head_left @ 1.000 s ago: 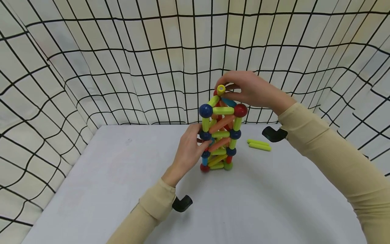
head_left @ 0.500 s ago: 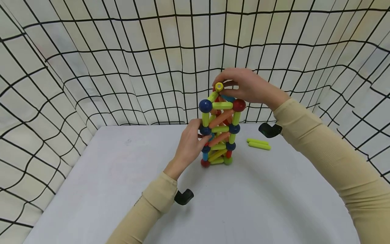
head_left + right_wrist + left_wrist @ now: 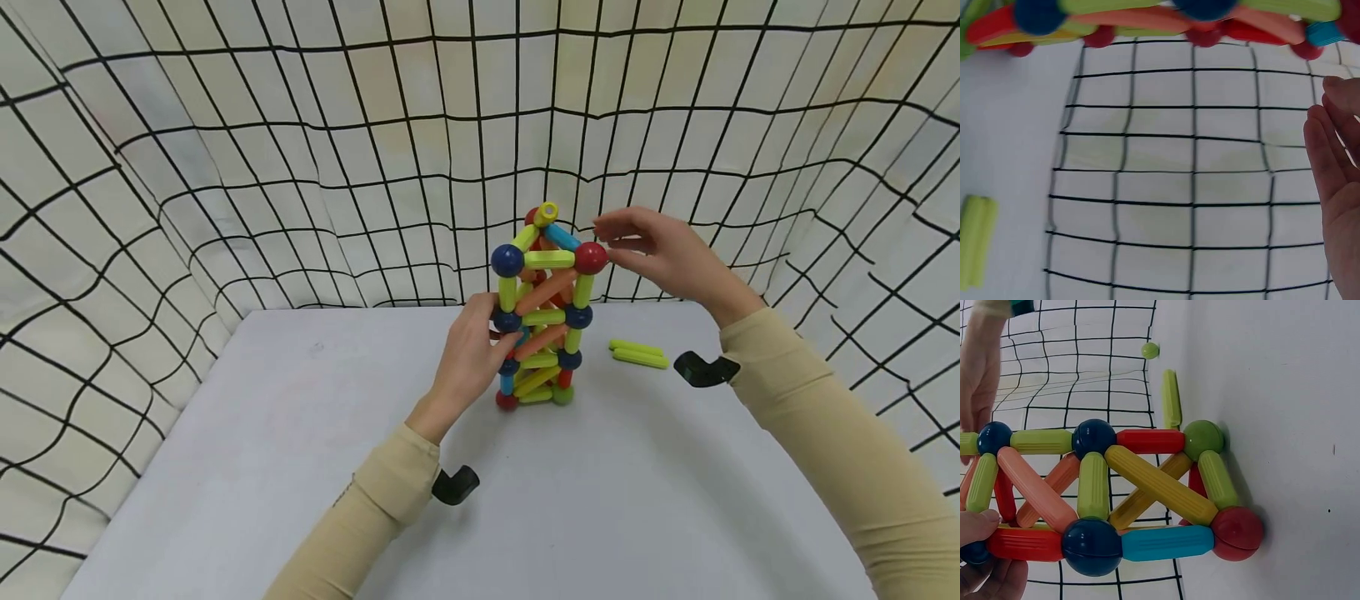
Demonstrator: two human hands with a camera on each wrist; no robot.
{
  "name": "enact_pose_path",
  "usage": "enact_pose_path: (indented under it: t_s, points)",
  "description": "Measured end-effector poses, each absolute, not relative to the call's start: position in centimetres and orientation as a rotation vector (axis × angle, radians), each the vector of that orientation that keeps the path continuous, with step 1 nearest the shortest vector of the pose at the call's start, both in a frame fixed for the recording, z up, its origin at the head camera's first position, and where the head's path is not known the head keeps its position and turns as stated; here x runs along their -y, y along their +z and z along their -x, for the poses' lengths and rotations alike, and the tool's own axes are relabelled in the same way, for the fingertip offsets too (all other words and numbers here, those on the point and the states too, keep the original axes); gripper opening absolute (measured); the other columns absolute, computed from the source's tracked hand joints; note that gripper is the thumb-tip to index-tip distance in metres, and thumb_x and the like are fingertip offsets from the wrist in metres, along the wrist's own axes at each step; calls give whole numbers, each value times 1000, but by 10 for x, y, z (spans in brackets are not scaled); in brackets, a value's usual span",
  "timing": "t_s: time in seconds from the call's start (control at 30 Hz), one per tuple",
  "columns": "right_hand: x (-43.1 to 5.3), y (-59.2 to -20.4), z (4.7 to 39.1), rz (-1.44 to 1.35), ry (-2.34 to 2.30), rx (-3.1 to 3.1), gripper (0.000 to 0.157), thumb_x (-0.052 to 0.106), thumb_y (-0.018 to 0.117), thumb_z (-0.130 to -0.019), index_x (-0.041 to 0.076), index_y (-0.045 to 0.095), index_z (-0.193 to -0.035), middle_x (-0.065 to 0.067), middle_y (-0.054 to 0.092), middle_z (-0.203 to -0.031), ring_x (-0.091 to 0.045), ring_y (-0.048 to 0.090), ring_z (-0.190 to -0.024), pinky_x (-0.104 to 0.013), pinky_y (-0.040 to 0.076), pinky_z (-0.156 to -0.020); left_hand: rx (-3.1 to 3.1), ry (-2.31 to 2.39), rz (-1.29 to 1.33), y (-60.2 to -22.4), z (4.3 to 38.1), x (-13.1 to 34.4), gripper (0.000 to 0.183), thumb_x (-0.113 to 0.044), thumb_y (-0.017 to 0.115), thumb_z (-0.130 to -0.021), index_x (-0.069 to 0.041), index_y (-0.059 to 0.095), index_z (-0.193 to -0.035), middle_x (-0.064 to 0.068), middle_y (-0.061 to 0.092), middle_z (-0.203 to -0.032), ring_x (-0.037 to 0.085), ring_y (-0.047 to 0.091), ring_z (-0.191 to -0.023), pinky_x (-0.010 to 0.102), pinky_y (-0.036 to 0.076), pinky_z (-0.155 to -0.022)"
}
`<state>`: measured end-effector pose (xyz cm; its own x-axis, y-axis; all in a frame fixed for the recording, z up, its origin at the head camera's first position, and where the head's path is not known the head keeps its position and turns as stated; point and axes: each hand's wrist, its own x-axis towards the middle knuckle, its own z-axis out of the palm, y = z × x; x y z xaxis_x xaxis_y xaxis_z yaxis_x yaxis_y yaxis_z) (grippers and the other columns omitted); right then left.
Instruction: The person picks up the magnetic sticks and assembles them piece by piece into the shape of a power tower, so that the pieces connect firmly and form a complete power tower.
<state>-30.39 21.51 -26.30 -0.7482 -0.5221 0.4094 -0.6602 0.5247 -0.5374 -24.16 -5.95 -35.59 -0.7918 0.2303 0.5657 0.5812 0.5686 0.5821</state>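
A tower (image 3: 550, 259) of magnetic balls and coloured sticks stands upright on the table. Its corners are blue, red and green balls, with orange and yellow sticks running diagonally. At the top, a yellow stick (image 3: 549, 213) points toward the head camera in front of a red ball. My left hand (image 3: 468, 358) grips the tower's left post at mid-height; in the left wrist view, thumb and fingers lie around a red stick (image 3: 1025, 544) near a blue ball. Just right of the upper red ball (image 3: 591, 257), my right hand (image 3: 663, 254) hovers with relaxed fingers and holds nothing.
Two loose lime-green sticks (image 3: 638, 355) lie on the white table (image 3: 300, 467) right of the tower. A green ball (image 3: 1150, 350) shows beyond the tower in the left wrist view. White walls with a black grid net (image 3: 390, 179) surround the table's back and sides.
My right hand has let go of the yellow stick at the tower's top and moved right and slightly down. The left hand keeps its grip on the post.
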Motion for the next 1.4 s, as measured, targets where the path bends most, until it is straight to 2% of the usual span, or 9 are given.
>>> enact_pose_path:
  t_s: [0.13, 0.33, 0.5, 0.67, 0.77, 0.87, 1.0, 1.1, 1.4]
  points:
    - [-222, -273, 300, -954, 1085, 2543, 37, 8, 62, -96, 4, 55, -132, -9, 60, -125, -24, 59, -115, -13, 46, -92, 2377, -1116, 643, -356, 240, 59, 43, -1, 76, -83, 5, 53, -119, 14, 57, -107, 23, 61, -93, 29, 56, -75]
    - [-209, -256, 294, -999, 1126, 2435, 34, 10, 61, -96, 5, 57, -130, -6, 61, -125, -16, 60, -113, -17, 47, -93, 2369, -1130, 642, -356, 240, 60, 43, -1, 76, -83, 4, 52, -119, 14, 57, -108, 23, 60, -94, 29, 57, -75]
    - [-202, -255, 297, -974, 1148, 2457, 34, 8, 60, -97, 4, 57, -130, -9, 60, -126, -20, 59, -114, -18, 47, -94, 2350, -1143, 637, -357, 241, 61, 44, -1, 77, -82, 4, 53, -119, 14, 57, -109, 23, 61, -94, 29, 57, -76]
    - [-213, -292, 310, -809, 1113, 2614, 33, 15, 60, -98, 5, 58, -129, -10, 61, -125, -23, 58, -115, -31, 49, -97, 2346, -1139, 626, -359, 242, 60, 43, -1, 77, -82, 4, 53, -118, 14, 57, -109, 23, 61, -93, 29, 56, -75]
    - [-229, -326, 317, -721, 1056, 2762, 32, 17, 59, -99, 3, 58, -127, -14, 61, -124, -27, 58, -115, -44, 48, -98, 2351, -1137, 616, -359, 242, 59, 42, -2, 76, -83, 4, 53, -118, 14, 57, -109, 23, 61, -93, 29, 56, -75]
    - [-247, -359, 321, -660, 946, 2938, 32, 15, 58, -99, -1, 58, -126, -20, 61, -122, -34, 57, -114, -50, 46, -98, 2356, -1131, 609, -359, 242, 58, 42, -2, 76, -83, 4, 53, -118, 14, 57, -109, 23, 61, -93, 30, 56, -75]
    - [-269, -393, 320, -609, 807, 3104, 30, 10, 59, -96, -5, 60, -123, -22, 62, -118, -36, 57, -110, -52, 46, -95, 2365, -1116, 608, -358, 242, 57, 43, -2, 77, -83, 5, 53, -118, 15, 57, -108, 24, 61, -92, 31, 57, -75]
    - [-282, -410, 319, -638, 738, 3136, 26, 5, 61, -93, -6, 63, -117, -18, 65, -110, -33, 59, -102, -51, 47, -91, 2372, -1100, 612, -358, 241, 56, 43, -3, 77, -83, 5, 52, -118, 15, 57, -108, 24, 61, -91, 31, 57, -75]
    - [-289, -426, 311, -726, 525, 3144, 22, 1, 68, -88, -3, 66, -110, -10, 64, -99, -26, 59, -92, -47, 50, -86, 2378, -1108, 621, -356, 237, 56, 43, -2, 77, -83, 5, 52, -118, 15, 56, -106, 24, 61, -91, 31, 57, -74]
